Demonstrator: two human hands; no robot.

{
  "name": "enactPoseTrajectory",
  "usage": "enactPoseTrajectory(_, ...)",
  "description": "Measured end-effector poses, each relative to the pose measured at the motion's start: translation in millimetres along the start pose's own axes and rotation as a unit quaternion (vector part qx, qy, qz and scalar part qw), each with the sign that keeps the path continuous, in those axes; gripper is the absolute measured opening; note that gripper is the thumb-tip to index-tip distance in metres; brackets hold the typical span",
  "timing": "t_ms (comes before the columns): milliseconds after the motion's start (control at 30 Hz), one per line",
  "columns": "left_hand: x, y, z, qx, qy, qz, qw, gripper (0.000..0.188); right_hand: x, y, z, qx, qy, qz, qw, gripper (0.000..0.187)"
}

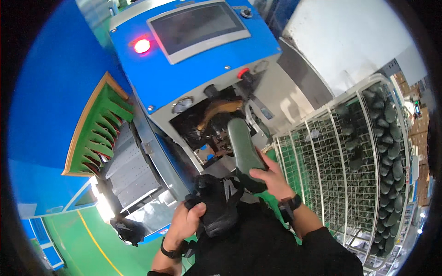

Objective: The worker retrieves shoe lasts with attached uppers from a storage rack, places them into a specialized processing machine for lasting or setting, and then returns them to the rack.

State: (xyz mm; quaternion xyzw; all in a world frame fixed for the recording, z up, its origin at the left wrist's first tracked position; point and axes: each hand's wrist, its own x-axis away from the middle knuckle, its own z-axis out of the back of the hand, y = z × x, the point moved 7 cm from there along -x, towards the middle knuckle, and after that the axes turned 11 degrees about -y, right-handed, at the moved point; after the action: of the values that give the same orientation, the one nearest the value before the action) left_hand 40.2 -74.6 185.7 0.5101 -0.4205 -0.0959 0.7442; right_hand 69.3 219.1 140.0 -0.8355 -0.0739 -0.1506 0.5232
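Note:
My right hand (272, 178) is wrapped round the heel end of a dark green shoe last (245, 145), its toe pointing away toward the machine's opening. Lower and to the left, my left hand (186, 221) grips a black shoe upper (216, 209) with laces and a grey patch. The upper is held close to my black clothing, so its far outline is hard to make out. Last and upper are in separate hands, close to each other. Just beyond the last's toe is the dark working recess (216, 133) of a blue machine, with a brown curved part (221, 109) inside.
The blue machine panel (198, 69) carries a screen (195, 30), a lit red lamp (142, 45) and a gauge (183, 105). Right stands a white wire rack (322, 161) with many dark lasts (389, 175). Left are a grey slatted conveyor (131, 170), a black shoe (127, 231) and a wood-framed green holder (103, 133).

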Motion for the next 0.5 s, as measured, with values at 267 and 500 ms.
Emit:
enactPoseTrajectory(267,-48.9,53.4,-78.0,-0.09,-0.119,-0.064,0.987,0.046,108.0,-15.3,141.2,0.216,0.133,0.037,0.967,0.094)
enactPoseTrajectory(500,-96.6,86.9,-172.2,-0.038,-0.281,-0.051,0.957,0.05,231.8,-46.7,223.1,0.239,0.339,-0.003,0.91,0.086)
